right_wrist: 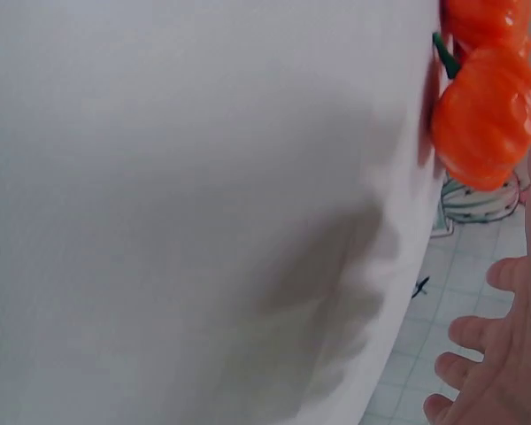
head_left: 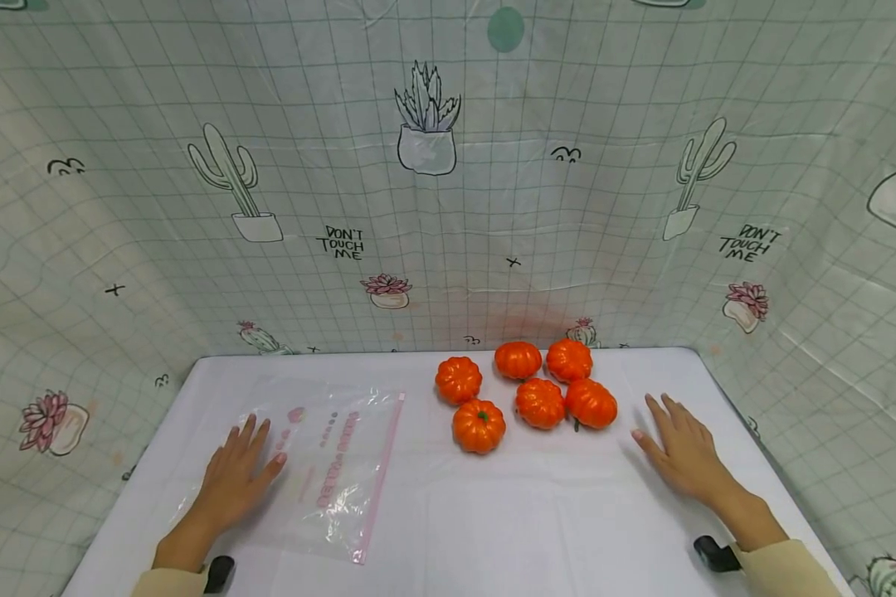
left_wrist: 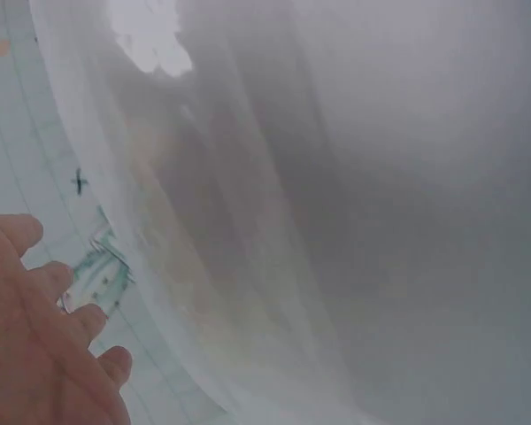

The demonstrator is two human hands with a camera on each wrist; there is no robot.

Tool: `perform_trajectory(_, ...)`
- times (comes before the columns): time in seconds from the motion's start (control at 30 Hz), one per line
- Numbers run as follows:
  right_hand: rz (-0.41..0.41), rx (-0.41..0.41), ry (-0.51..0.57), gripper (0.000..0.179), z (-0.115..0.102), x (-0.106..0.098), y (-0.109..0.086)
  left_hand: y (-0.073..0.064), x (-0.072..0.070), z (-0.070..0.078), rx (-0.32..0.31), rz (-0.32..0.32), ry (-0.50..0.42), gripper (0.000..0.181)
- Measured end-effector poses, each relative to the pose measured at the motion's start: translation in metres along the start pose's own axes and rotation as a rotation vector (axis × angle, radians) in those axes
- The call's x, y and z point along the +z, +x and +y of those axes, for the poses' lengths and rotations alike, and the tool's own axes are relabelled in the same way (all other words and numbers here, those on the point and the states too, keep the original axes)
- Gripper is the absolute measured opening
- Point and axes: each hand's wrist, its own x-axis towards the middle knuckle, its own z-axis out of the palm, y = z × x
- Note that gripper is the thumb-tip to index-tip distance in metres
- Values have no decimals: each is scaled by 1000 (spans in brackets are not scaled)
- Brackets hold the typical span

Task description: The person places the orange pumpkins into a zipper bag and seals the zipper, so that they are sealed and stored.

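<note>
My left hand (head_left: 233, 479) is spread over the left part of a clear plastic zip bag (head_left: 336, 473) with pink print and a pink edge; whether it touches the bag I cannot tell. Several small orange pumpkins (head_left: 479, 427) sit in a loose group at the back middle of the table. To the right of them, my right hand (head_left: 683, 452) hovers with fingers extended, holding nothing. The right wrist view shows a pumpkin (right_wrist: 488, 115) with a green stem close to the thumb, and the hand's shadow on the cloth. In the left wrist view the left hand's fingers (left_wrist: 88, 323) hold nothing.
A white table (head_left: 493, 531) reaches back to a hanging cloth (head_left: 448, 215) printed with grid lines and cacti, which also closes in both sides. A dark wrist device (head_left: 715, 554) is worn at the right sleeve, another (head_left: 219, 574) at the left.
</note>
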Motion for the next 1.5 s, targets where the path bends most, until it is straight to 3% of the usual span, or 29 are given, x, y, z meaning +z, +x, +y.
perform_trajectory(0.4,3,-26,6,76,-24,2,5,-4,14,21,33,-26,-1,78)
perform_trajectory(0.87,29,-53,-8,76,-27,10,15,-7,26,50,69,-38,26,73)
perform_trajectory(1.07,21,-48,-13,77,-31,10,22,-10,32,62,112,-52,40,71)
perform_trajectory(1.5,24,-58,11,78,-36,12,32,-21,44,85,165,-121,-52,69)
